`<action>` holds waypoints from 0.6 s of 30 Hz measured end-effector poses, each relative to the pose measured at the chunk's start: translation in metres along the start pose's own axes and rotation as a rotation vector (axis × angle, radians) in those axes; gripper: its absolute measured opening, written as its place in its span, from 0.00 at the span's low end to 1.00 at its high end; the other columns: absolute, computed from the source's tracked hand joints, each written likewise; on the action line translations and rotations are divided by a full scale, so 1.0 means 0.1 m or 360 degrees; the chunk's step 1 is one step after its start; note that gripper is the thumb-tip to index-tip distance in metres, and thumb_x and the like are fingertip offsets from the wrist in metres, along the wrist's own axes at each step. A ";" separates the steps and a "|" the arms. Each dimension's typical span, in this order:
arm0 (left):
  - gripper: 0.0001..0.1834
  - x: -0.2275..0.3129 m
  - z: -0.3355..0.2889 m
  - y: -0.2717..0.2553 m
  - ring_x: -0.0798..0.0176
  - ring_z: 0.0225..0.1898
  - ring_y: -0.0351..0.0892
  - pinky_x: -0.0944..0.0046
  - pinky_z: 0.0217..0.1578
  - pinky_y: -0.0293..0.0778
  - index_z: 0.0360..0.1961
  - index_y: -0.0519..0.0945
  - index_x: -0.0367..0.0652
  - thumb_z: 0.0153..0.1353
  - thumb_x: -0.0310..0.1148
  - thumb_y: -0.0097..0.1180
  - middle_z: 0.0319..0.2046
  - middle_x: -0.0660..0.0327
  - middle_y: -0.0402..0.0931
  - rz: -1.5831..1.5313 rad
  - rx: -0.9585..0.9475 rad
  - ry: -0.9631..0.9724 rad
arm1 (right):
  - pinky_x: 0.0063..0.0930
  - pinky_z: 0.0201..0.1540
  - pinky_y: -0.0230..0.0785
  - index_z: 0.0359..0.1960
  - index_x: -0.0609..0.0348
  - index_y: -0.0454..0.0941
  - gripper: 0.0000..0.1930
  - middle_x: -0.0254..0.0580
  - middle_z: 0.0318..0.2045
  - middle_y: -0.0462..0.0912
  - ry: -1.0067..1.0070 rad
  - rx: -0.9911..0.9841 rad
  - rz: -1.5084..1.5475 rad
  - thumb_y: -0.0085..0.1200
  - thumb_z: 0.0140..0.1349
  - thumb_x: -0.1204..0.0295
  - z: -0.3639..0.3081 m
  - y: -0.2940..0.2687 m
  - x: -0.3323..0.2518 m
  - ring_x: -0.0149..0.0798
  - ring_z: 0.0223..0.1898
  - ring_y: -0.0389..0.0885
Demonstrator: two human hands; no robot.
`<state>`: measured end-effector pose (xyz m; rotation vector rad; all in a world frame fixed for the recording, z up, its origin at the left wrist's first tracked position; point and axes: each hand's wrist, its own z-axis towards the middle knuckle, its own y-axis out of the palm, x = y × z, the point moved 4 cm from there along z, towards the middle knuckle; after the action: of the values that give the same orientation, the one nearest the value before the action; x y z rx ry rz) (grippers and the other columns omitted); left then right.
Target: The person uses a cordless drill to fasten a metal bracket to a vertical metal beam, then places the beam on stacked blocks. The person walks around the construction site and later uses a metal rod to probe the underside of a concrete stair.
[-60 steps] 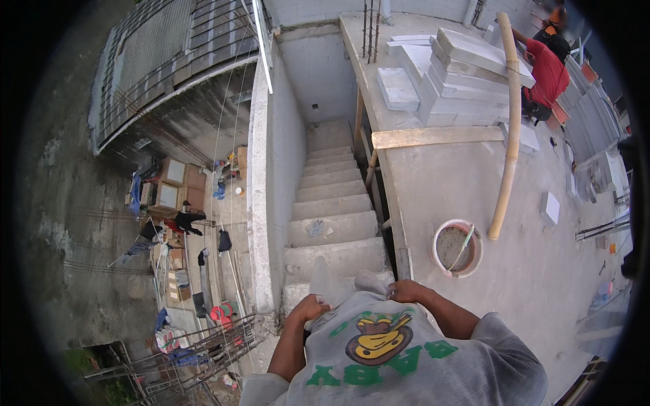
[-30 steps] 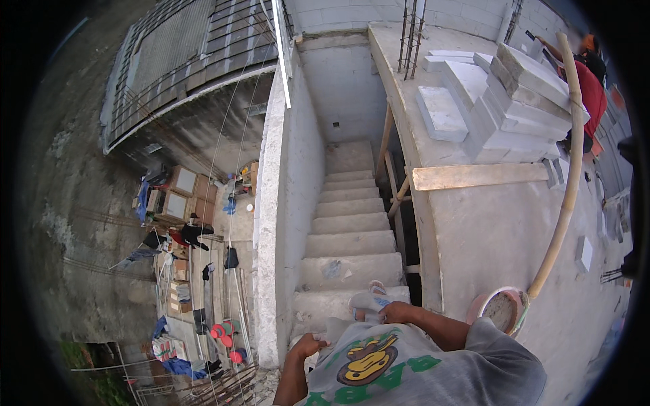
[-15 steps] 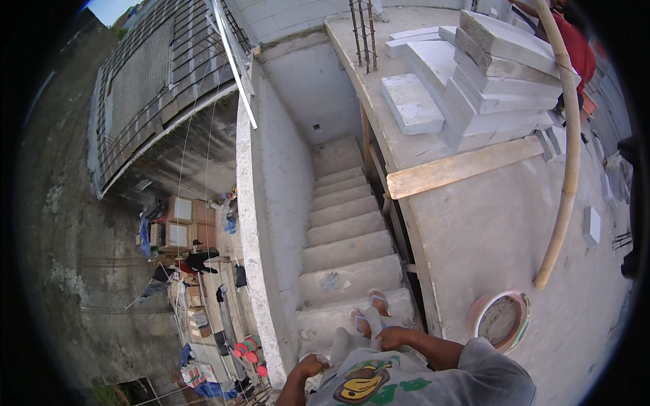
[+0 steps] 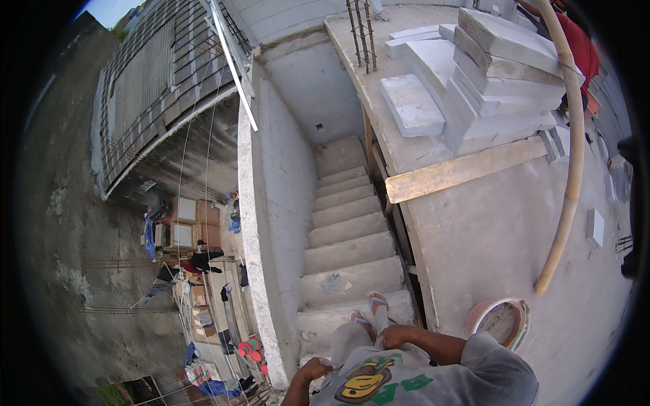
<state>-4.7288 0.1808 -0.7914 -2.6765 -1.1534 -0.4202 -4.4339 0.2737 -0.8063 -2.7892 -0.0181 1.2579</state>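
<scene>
Stairs point(image 4: 352, 233) run before me, a wall point(image 4: 291, 149) at left, a slab point(image 4: 474, 237) at right; on the slab, a bucket point(image 4: 476, 317) sits nearest me, a plank point(image 4: 467, 170) and stacked blocks point(image 4: 504, 80) beyond.

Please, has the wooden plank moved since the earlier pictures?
No, the wooden plank has not moved: its left end still sits at the slab edge beside the stairs.

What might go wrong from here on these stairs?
A sandalled foot could slip into the dark gap along the stairs' right side.
The left hand and right hand are down at the clothing, so a stumble might be hard to catch.
The bluish patch on a step ahead, perhaps loose litter, might slide underfoot.
</scene>
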 end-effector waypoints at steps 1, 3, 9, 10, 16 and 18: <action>0.19 -0.02 -0.01 0.01 0.64 0.26 0.76 0.64 0.31 0.70 0.29 0.82 0.38 0.52 0.46 0.63 0.24 0.60 0.79 0.0000 -0.0001 -0.0014 | 0.38 0.53 0.66 0.46 0.51 0.80 0.20 0.51 0.45 0.81 -0.0044 -0.0022 -0.0003 0.50 0.53 0.60 0.02 0.00 0.00 0.50 0.48 0.77; 0.19 -0.07 -0.03 0.02 0.65 0.26 0.74 0.64 0.31 0.70 0.27 0.81 0.39 0.52 0.46 0.64 0.23 0.61 0.78 -0.0026 -0.0039 -0.0032 | 0.39 0.47 0.68 0.38 0.58 0.81 0.17 0.52 0.39 0.82 -0.0168 0.0104 0.0036 0.48 0.50 0.63 0.05 0.00 0.01 0.51 0.42 0.79; 0.18 -0.08 -0.09 -0.04 0.66 0.25 0.74 0.65 0.30 0.70 0.29 0.82 0.38 0.52 0.45 0.65 0.23 0.63 0.78 -0.0032 -0.0047 -0.0132 | 0.41 0.44 0.68 0.32 0.63 0.81 0.16 0.56 0.34 0.81 -0.0354 0.0182 0.0164 0.47 0.49 0.65 0.20 0.14 0.14 0.53 0.38 0.79; 0.18 -0.07 -0.10 -0.05 0.66 0.26 0.75 0.65 0.31 0.70 0.30 0.82 0.38 0.52 0.45 0.65 0.24 0.62 0.78 -0.0004 -0.0048 -0.0150 | 0.40 0.44 0.68 0.32 0.63 0.81 0.16 0.57 0.34 0.81 -0.0334 0.0180 0.0188 0.47 0.49 0.65 0.22 0.16 0.16 0.53 0.38 0.79; 0.20 0.02 -0.13 -0.11 0.64 0.27 0.77 0.64 0.33 0.73 0.34 0.83 0.37 0.52 0.46 0.64 0.27 0.60 0.80 0.0060 -0.0058 -0.0190 | 0.41 0.46 0.68 0.36 0.63 0.81 0.18 0.57 0.37 0.81 -0.0253 0.0235 0.0193 0.49 0.50 0.62 0.25 0.15 0.24 0.54 0.41 0.79; 0.21 0.05 -0.13 -0.11 0.63 0.28 0.78 0.63 0.33 0.73 0.35 0.82 0.36 0.52 0.46 0.64 0.28 0.58 0.81 0.0061 -0.0079 -0.0230 | 0.40 0.51 0.66 0.42 0.57 0.80 0.20 0.53 0.43 0.80 -0.0082 0.0195 0.0176 0.50 0.52 0.60 0.25 0.15 0.32 0.52 0.46 0.77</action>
<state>-4.7363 0.1875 -0.7765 -2.8075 -1.1412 -0.2562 -4.4316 0.2617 -0.8481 -2.6862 0.2061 1.3067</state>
